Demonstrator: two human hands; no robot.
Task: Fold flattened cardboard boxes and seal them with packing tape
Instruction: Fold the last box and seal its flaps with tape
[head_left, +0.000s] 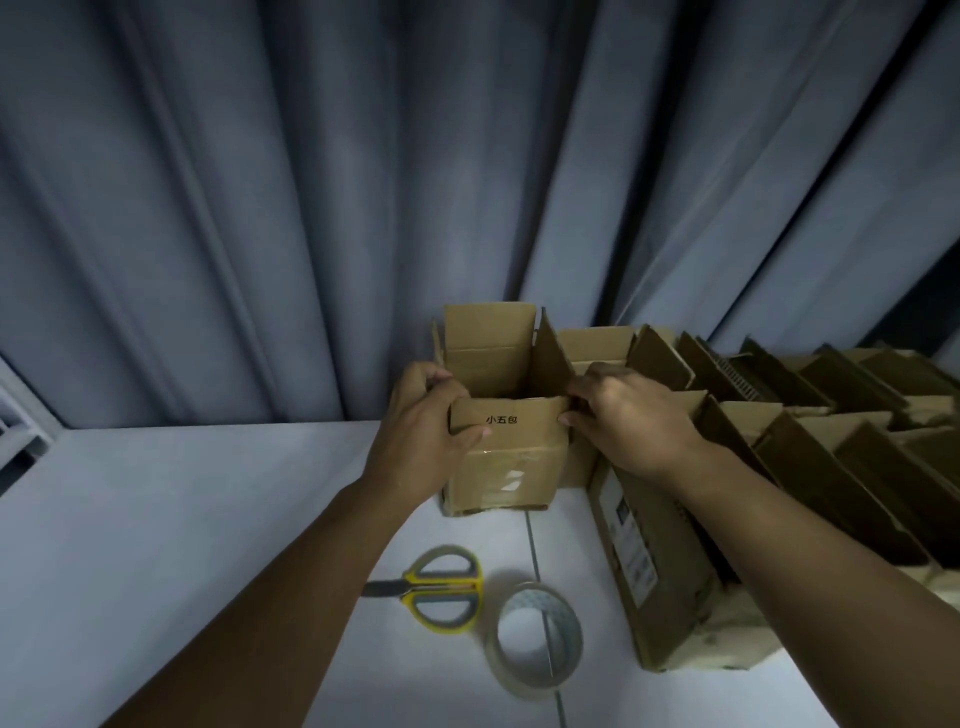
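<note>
An open-topped cardboard box (501, 457) stands upright on the floor, gripped between the left hand (423, 423) and right hand (631, 423); its near flap lies between both thumbs, equally close.

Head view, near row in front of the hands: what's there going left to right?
scissors → tape roll → labelled cardboard box lying at the right

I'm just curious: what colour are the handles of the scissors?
Yellow, with grey inner lining. The scissors show best in the head view, the only one.
</note>
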